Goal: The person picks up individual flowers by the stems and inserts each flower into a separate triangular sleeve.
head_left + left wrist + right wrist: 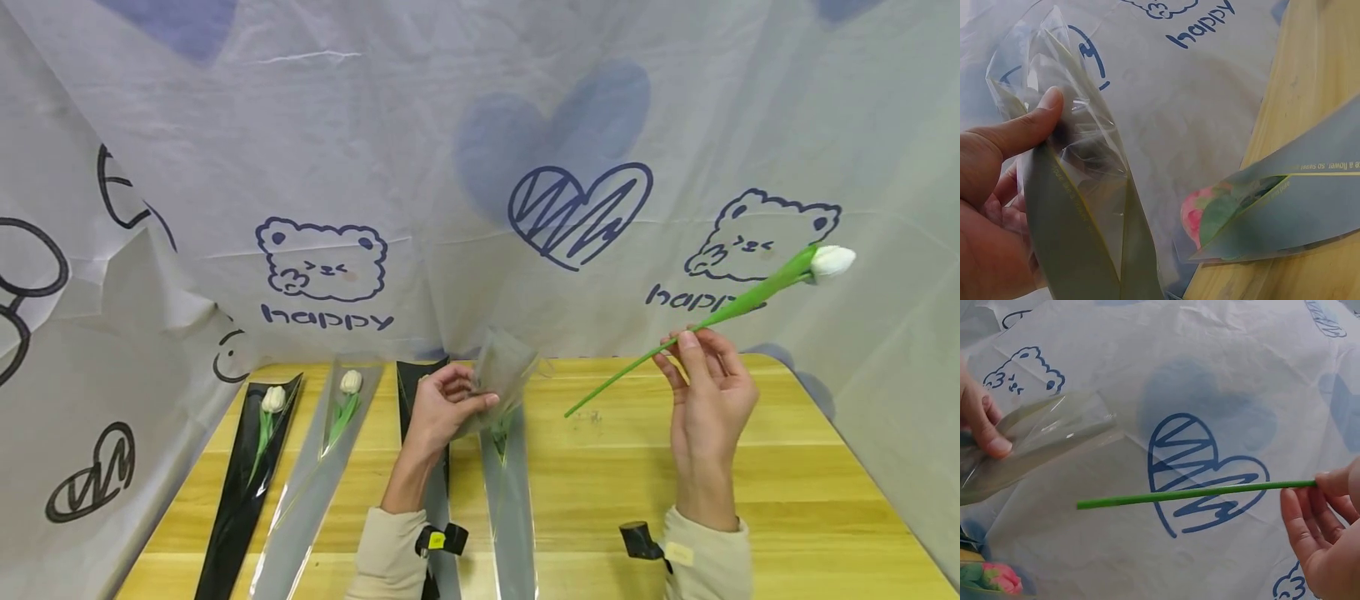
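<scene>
My right hand (708, 396) pinches the green stem of a white tulip (772, 287) between thumb and fingers. The tulip is tilted, its bloom up to the right and its bare stem end (1104, 503) pointing left. In my left hand (442, 408) is a grey flower sleeve (502, 367) with a clear, slightly parted top. In the left wrist view, the thumb lies over the front of this sleeve (1079, 212), with the other fingers behind it. Stem and sleeve are apart.
On the wooden table (810, 500) lie a black sleeve (236, 500) and a grey sleeve (300, 500), each with a white tulip. Another grey sleeve (513, 517) holds a pink flower (1194, 215). Beneath my left arm a black sleeve (408, 387) is partly hidden. A printed cloth (450, 275) hangs behind.
</scene>
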Demonstrator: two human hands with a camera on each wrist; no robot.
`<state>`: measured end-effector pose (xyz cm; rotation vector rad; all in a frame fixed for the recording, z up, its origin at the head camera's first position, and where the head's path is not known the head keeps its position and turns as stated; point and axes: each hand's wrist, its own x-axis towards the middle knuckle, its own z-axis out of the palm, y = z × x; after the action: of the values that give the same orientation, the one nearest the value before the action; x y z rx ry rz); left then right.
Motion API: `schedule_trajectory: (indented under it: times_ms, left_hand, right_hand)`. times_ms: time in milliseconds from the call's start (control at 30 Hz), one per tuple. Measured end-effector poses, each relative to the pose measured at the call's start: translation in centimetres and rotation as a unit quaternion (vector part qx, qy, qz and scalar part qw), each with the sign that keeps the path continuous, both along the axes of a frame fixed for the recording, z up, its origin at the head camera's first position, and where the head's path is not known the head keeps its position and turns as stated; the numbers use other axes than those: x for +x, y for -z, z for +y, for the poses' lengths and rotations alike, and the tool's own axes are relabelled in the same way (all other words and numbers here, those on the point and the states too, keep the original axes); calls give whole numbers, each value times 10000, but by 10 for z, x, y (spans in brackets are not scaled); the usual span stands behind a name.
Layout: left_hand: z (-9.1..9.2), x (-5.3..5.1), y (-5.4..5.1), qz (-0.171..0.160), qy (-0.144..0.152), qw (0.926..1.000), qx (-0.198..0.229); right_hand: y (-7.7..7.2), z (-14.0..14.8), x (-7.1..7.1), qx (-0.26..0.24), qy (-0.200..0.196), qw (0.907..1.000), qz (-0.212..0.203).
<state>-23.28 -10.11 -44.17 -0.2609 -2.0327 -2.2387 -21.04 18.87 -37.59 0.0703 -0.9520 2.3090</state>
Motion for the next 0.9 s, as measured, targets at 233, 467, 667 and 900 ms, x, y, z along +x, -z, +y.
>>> schedule_trajectory:
  times_ms: [233, 467, 667, 900]
  left_hand:
    - [-1, 0, 1, 95, -62, 9996, -272]
    - [-1, 0, 2, -23, -43, 9983, -581]
    - [0, 0, 3, 5, 9, 9968, -802]
    - [1, 0, 4, 115, 38, 9959, -892]
  right_hand:
    - [-7, 1, 6, -396, 327, 9980, 366]
    - [-12, 2, 9, -715, 395, 9942, 696]
    - [-15, 2, 12, -742, 421, 9930, 818]
    - [-18, 2, 15, -803, 389, 9915, 947]
